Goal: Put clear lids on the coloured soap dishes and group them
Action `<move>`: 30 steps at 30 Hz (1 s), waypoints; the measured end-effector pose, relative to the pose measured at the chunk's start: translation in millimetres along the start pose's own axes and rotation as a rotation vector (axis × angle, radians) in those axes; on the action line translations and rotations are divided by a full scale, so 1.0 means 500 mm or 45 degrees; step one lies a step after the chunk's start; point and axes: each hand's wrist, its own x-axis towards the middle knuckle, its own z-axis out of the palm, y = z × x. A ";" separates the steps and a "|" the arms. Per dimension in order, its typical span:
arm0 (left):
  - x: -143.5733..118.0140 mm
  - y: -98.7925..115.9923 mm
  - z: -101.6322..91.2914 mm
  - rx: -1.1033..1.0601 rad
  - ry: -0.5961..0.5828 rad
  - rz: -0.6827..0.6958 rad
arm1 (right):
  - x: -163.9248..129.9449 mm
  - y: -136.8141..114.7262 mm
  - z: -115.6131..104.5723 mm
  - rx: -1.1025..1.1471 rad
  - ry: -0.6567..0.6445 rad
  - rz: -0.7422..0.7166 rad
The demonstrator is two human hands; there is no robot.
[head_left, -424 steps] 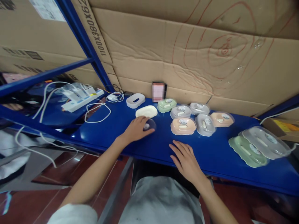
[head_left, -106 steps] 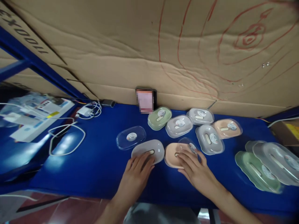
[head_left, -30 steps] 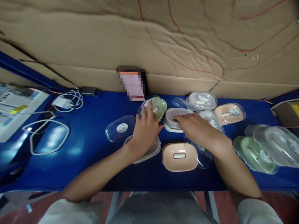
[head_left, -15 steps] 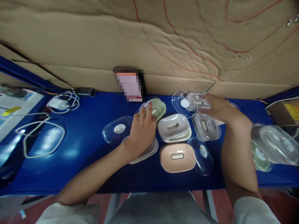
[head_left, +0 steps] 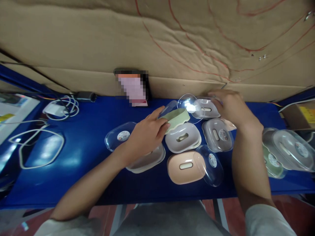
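My left hand (head_left: 150, 132) is closed on a pale green soap dish (head_left: 177, 118), tipped up on its side, with a clear lid (head_left: 169, 108) behind it. My right hand (head_left: 227, 103) has curled fingers at the right edge of a grey soap dish (head_left: 207, 109) at the back; some fingertips are hidden. A loose clear lid (head_left: 188, 114) overlaps that dish's left side. Between my hands sit a lilac-grey soap dish (head_left: 180, 137) on a cream piece and a peach soap dish (head_left: 184, 175). Under my left wrist lies another grey dish (head_left: 150, 160).
A lidded grey dish (head_left: 216, 132) is near my right forearm, with more lidded dishes (head_left: 283, 150) farther right. Clear lids lie at left (head_left: 120, 137) and beside the peach dish (head_left: 213, 170). A phone (head_left: 134, 87) leans against the cardboard wall (head_left: 86, 42); white cables (head_left: 61, 137) lie left.
The green soap dish has been lifted and tipped up by my left hand, moving right. My right hand has shifted slightly; the sticker on the back grey dish no longer shows.
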 end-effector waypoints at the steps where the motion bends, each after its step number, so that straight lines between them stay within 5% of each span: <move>1: 0.002 -0.003 0.000 -0.054 0.034 -0.003 | -0.005 -0.010 -0.010 -0.002 0.039 -0.025; 6: 0.013 -0.012 -0.008 -0.351 0.243 0.051 | -0.051 -0.113 -0.051 0.101 0.062 -0.195; 9: 0.022 -0.020 -0.009 -0.533 0.357 0.050 | -0.072 -0.184 -0.045 0.104 0.111 -0.477; 12: 0.030 -0.032 -0.002 -0.643 0.435 0.019 | -0.088 -0.224 -0.030 -0.001 0.105 -0.571; 30: 0.040 -0.042 0.028 -0.350 0.449 -0.108 | -0.123 -0.236 -0.031 -0.048 -0.200 -0.562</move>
